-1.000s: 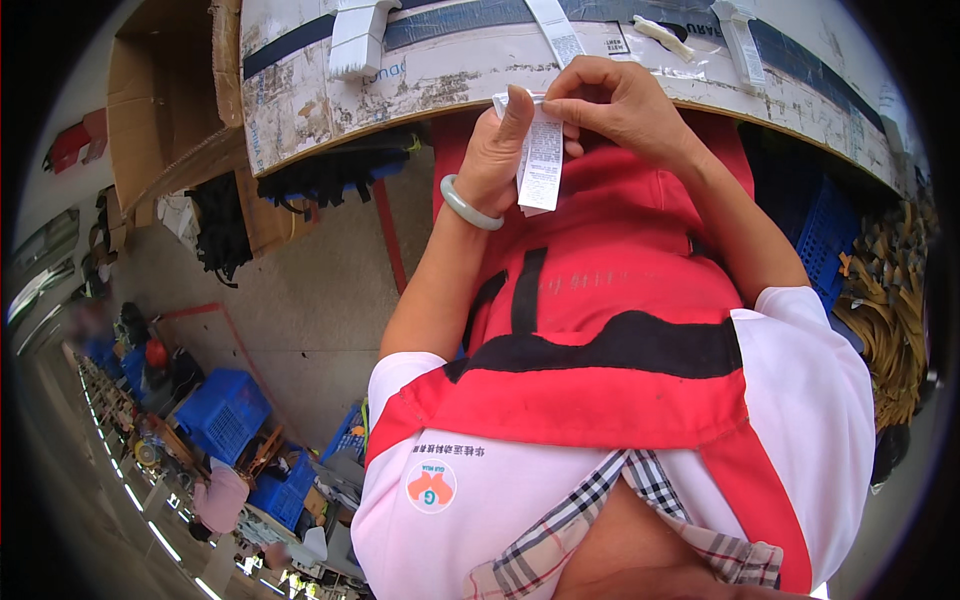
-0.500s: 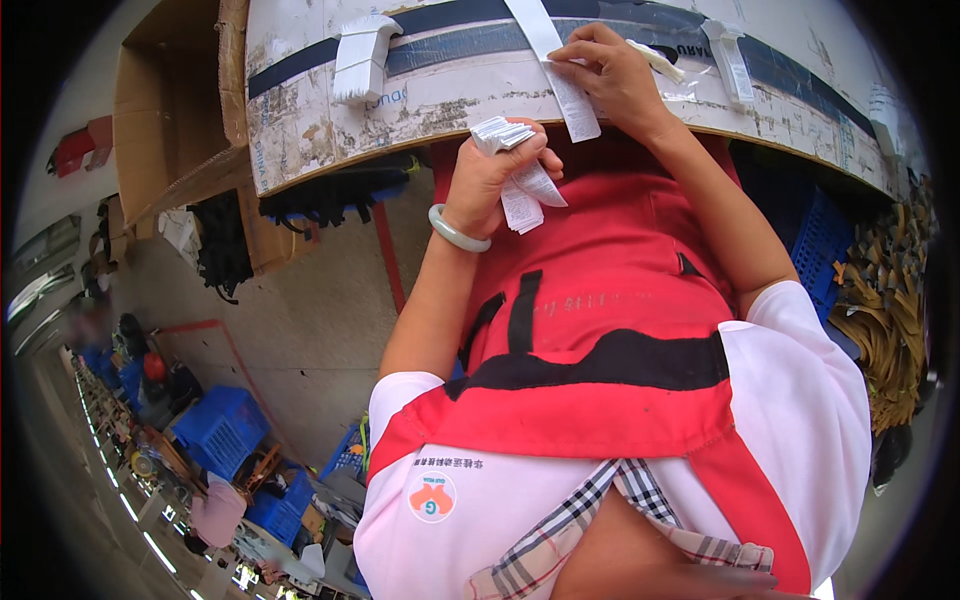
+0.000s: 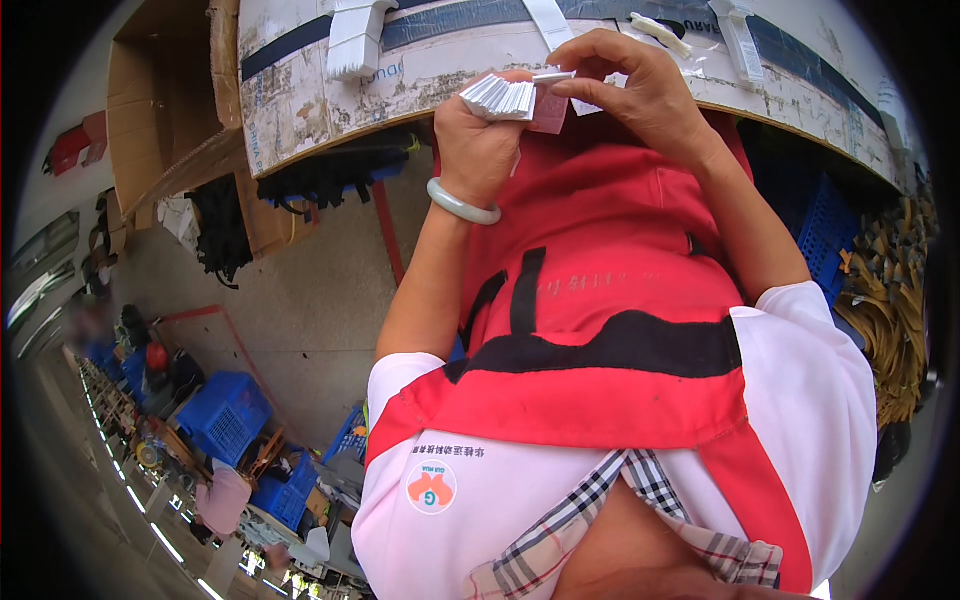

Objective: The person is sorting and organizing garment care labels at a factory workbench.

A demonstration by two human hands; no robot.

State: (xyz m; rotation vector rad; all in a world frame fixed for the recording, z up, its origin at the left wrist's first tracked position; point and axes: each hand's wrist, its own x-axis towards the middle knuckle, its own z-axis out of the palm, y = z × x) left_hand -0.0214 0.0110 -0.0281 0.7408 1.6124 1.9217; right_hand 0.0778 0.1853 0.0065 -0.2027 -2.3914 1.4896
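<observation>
My left hand [image 3: 476, 145], with a pale bangle on its wrist, is closed around a fanned stack of folded white labels [image 3: 500, 98]. Right beside the stack, my right hand [image 3: 645, 98] pinches a folded white label [image 3: 553, 76] between thumb and fingertips. A pinkish flap [image 3: 549, 113] hangs between the hands; what it belongs to I cannot tell. Behind my right fingers a long white label strip [image 3: 546, 22] lies across the worktop, its lower end showing below the hand over the front edge.
The cardboard-covered worktop [image 3: 300, 120] carries a white label bundle [image 3: 355, 42] at left, another bundle [image 3: 738, 45] at right and a cream twisted piece [image 3: 660, 35]. An open cardboard box [image 3: 165, 110] stands left. Blue crates [image 3: 222, 415] and brown strips [image 3: 895, 310] lie farther off.
My right hand has left the strip's middle and come down and left to the stack, now pinching a folded label. My left hand has risen slightly and turned the stack.
</observation>
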